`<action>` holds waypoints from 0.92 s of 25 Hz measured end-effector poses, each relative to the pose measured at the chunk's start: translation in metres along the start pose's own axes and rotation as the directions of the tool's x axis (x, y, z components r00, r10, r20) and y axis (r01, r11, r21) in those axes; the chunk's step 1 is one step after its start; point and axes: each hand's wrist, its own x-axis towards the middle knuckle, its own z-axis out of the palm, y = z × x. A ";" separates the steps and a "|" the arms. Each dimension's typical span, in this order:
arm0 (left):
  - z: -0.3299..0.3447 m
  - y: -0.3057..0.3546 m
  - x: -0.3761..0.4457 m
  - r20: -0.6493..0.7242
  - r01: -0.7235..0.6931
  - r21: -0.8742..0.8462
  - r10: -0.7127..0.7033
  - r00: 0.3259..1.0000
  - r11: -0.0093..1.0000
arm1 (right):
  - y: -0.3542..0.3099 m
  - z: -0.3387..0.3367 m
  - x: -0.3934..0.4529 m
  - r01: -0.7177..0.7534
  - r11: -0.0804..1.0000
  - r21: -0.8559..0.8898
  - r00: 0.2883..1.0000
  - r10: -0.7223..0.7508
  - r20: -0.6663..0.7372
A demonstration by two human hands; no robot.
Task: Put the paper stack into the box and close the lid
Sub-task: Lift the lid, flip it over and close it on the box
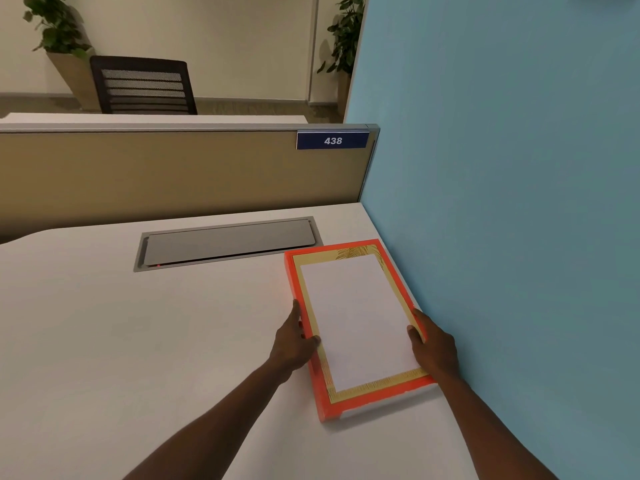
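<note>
Two bare forearms reach up from the bottom of the frame toward an orange box (349,407) lying flat on the pale surface (138,341) at lower right of centre. Its interior is lined in yellow with a leaf pattern, and the white paper stack (360,320) lies inside it, leaving a yellow margin showing all round. No lid is over the box; the paper is uncovered.

At the box's left wall, the left hand (292,341) has its fingers (296,310) laid along the outer orange side and its thumb hooked over the rim onto the yellow lining, so it grips that wall. On the opposite wall the right hand (434,344) does likewise, with its thumb on the paper's edge and the remaining fingers wrapped outside.

Just right of the box stands a blue partition (502,202), filling the right side of the frame. Beyond the box, at centre, a grey cable hatch (228,242) is set into the surface. Behind it runs a tan divider (156,174) bearing a blue plate (332,140) numbered 438. At upper left are a black mesh chair (143,86) and a potted plant (57,26).
</note>
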 end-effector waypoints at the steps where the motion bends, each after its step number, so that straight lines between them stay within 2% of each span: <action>1: 0.000 -0.002 0.000 0.003 -0.010 0.002 0.010 1.000 1.000 | -0.001 0.001 -0.002 0.005 1.000 -0.015 1.000 -0.005 -0.015; 4: 0.001 -0.008 0.000 -0.019 -0.039 -0.030 0.039 0.999 0.999 | -0.001 0.002 -0.005 0.023 0.998 -0.053 0.999 -0.024 -0.024; 8: 0.009 -0.019 -0.002 -0.144 -0.079 -0.039 0.073 0.987 0.996 | -0.003 0.004 -0.009 0.013 0.998 -0.064 0.999 -0.015 -0.038; 10: 0.011 -0.019 -0.002 -0.145 -0.076 -0.046 0.069 0.987 0.996 | -0.004 0.003 -0.010 0.022 0.997 -0.070 0.999 -0.024 -0.028; 12: 0.011 -0.018 -0.002 -0.173 -0.088 -0.015 0.084 0.981 0.996 | -0.006 0.001 -0.010 0.009 0.997 -0.072 1.000 -0.010 -0.013; 16: 0.018 -0.023 -0.012 -0.308 -0.156 0.105 0.181 0.934 0.982 | -0.007 0.003 -0.015 0.025 0.975 -0.222 0.995 -0.046 -0.091; 20: 0.015 -0.024 -0.013 -0.274 -0.169 0.086 0.186 0.944 0.982 | -0.003 0.003 -0.015 0.027 0.977 -0.209 0.999 -0.032 -0.019; 23: 0.007 -0.019 -0.015 -0.232 -0.154 0.098 0.173 0.957 0.983 | -0.012 -0.002 -0.015 0.016 0.949 -0.314 0.999 -0.029 -0.037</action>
